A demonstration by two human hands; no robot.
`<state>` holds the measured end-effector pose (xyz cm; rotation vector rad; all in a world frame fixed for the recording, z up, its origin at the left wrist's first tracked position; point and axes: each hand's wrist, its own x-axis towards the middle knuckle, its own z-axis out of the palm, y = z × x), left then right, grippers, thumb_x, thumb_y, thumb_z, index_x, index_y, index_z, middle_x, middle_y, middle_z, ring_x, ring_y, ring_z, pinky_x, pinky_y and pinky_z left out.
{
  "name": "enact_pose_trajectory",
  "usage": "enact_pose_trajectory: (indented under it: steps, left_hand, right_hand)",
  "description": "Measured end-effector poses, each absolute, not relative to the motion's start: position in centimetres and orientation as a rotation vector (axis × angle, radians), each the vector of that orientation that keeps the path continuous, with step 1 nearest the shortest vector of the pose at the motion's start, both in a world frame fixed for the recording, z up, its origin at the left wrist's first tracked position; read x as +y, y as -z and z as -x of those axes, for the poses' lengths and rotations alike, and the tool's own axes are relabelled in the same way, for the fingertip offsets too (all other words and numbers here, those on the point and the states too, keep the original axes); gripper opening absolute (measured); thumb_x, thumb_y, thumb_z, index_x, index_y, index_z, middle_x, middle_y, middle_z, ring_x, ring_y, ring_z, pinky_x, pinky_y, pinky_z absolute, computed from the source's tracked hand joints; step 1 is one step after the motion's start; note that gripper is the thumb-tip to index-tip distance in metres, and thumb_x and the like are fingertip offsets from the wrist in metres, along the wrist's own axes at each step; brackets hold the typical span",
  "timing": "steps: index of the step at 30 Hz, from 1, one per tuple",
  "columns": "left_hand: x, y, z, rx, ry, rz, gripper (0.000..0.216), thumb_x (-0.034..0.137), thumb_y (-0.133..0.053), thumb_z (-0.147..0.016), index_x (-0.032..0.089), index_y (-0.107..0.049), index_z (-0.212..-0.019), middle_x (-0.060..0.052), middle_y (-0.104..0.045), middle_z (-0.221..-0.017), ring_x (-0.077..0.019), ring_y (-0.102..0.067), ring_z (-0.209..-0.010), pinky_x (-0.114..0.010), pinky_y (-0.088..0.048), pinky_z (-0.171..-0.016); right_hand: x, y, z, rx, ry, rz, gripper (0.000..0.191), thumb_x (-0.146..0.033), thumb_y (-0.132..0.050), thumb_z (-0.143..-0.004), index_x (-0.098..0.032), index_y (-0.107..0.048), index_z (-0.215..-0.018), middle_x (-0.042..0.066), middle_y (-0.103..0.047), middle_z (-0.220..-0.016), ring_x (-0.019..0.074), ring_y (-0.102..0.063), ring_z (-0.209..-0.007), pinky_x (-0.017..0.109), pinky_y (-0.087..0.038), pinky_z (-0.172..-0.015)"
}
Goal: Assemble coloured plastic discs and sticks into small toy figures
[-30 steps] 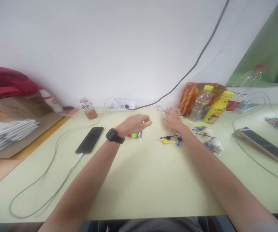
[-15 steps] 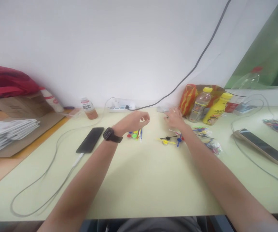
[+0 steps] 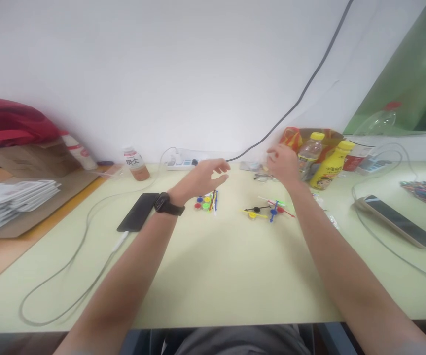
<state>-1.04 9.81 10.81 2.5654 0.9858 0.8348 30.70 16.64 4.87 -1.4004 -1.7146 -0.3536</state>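
My left hand point(image 3: 207, 178) hovers over the table, fingers loosely bent and apart, nothing in it. Just below it lie several small coloured round pieces point(image 3: 206, 206) and a bunch of thin coloured sticks point(image 3: 215, 202). My right hand point(image 3: 284, 165) is raised in front of the bottles, its fingers loosely curled, and I see nothing held in it. A pair of glasses point(image 3: 264, 177) rests on the table beside its fingers. Nearer to me lie several arrow-shaped spinners, among them a black one point(image 3: 257, 210), a yellow one point(image 3: 253, 215) and a blue one point(image 3: 274, 212).
A clear bottle with a yellow cap point(image 3: 311, 150) and a yellow bottle point(image 3: 331, 167) stand at the right, by a red-yellow bag point(image 3: 291, 137). Phones lie left point(image 3: 138, 212) and right point(image 3: 398, 220), with cables around. A drink bottle point(image 3: 136, 163) stands at back left.
My right hand has lifted and moved right, uncovering the glasses and more of the spinners. My left hand has shifted slightly up, its fingers spreading more.
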Motion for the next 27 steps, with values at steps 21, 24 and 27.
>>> enact_pose_trajectory:
  steps: [21, 24, 27]
  left_hand:
    - [3.3, -4.0, 2.4, 0.856, -0.62, -1.809, 0.033, 0.047, -0.076, -0.088, 0.019, -0.078, -0.105, -0.008, -0.078, -0.093, -0.0213, -0.073, -0.086, -0.034, -0.058, -0.081]
    - [3.1, -2.5, 2.5, 0.917, -0.657, -1.766, 0.033, 0.049, -0.076, -0.088, 0.02, -0.078, -0.103, -0.008, -0.079, -0.094, -0.0209, -0.073, -0.086, -0.034, -0.058, -0.081]
    - [3.3, -1.9, 2.6, 0.923, -0.694, -1.699, 0.036, 0.049, -0.08, -0.084, 0.02, -0.078, -0.106, -0.008, -0.078, -0.094, -0.0213, -0.074, -0.087, -0.034, -0.059, -0.082]
  right_hand:
    - [-0.1, -2.4, -24.0, -1.52, -1.27, 1.059, 0.032, -0.047, -0.084, -0.081, -0.021, -0.072, -0.093, 0.006, -0.073, -0.095, 0.021, -0.071, -0.084, 0.038, -0.057, -0.08]
    - [-0.5, -1.5, -23.8, -1.539, -1.281, 1.067, 0.032, -0.051, -0.08, -0.085, -0.021, -0.071, -0.085, 0.003, -0.068, -0.081, 0.0181, -0.065, -0.075, 0.036, -0.056, -0.074]
    - [-0.4, -1.3, -23.8, -1.49, -1.256, 1.063, 0.033, -0.051, -0.084, -0.08, -0.022, -0.072, -0.089, 0.003, -0.07, -0.082, 0.0184, -0.064, -0.075, 0.036, -0.055, -0.072]
